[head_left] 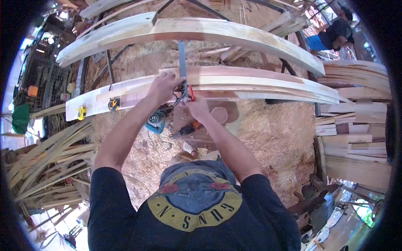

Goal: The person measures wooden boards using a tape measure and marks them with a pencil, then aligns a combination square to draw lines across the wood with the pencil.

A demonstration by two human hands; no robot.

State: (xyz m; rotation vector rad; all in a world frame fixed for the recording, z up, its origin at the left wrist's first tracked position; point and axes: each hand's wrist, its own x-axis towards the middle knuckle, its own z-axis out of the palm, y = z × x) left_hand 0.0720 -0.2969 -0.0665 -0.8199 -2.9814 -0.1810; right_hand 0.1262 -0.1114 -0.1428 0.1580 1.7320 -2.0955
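My left hand (165,87) is closed at the near end of a flat steel try square (182,62), whose blade lies across a stack of pale planks (251,83) and points away from me. Dark metal parts show under its fingers. Close beside it, my right hand (197,108) pinches a slim red pencil (191,93) against the near edge of the planks. The pencil's tip is hard to make out. To the left on the planks lie a black-and-yellow tape measure (113,104) and a yellow tape measure (81,112).
A thick timber beam (234,35) spans the far side on metal supports. Below the planks sit a blue power tool (155,121) and an orange-and-black power tool (189,129) amid sawdust (276,142). Stacked boards (356,163) stand right, wood strips (54,167) left. Another person (335,33) is at far right.
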